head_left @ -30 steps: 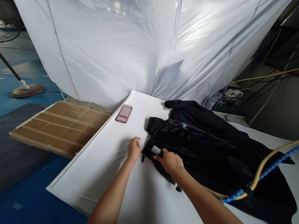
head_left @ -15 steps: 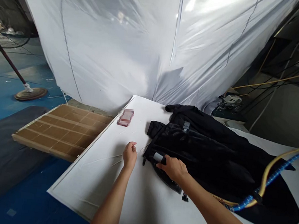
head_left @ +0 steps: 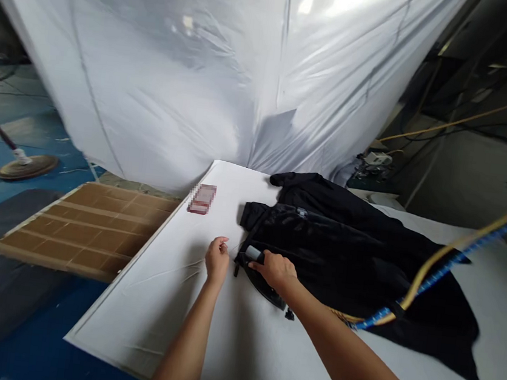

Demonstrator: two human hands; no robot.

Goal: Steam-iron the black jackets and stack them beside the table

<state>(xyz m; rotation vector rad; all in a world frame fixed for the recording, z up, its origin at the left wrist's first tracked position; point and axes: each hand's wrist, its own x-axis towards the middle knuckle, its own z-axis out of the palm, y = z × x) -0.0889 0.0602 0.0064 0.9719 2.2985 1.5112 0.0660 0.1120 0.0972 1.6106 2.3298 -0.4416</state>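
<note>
We've got the jacket [head_left: 356, 256] spread on the worktop [head_left: 167, 302], phone [head_left: 202, 199] to its left, cardboard [head_left: 84, 229] left of worktop.

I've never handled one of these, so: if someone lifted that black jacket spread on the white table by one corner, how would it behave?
The black fabric jacket would probably droop and unfold, since it lies limp with soft folds. It looks light for its spread, though its sleeves would likely trail. Pushed, it would probably bunch up on the white cloth-covered table rather than slide whole.
</note>
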